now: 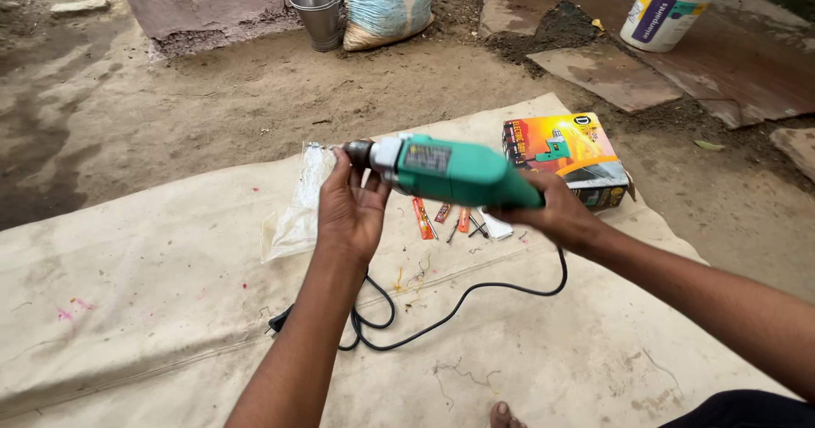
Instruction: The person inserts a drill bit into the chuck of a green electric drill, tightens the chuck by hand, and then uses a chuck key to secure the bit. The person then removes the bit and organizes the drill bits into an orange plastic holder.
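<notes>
Toe: one bare toe (501, 413) showed at the bottom edge, on the pale cloth (153, 309).
Cord: black cable (441, 313) looped across the cloth under the forearms.
Left hand: left hand (350, 211) was cupped around the chuck end, fingers curled.
Right hand: right hand (552, 216) was clenched on the rear grip.
Drill: green drill (450, 171) was held level above the cloth.
Beyond: printed box (564, 158), clear bag (297, 207), small bits (446, 220).

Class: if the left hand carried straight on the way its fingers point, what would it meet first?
The left hand already touches the green drill's chuck; beyond that, probably bare sandy ground, though depth is unclear.
</notes>
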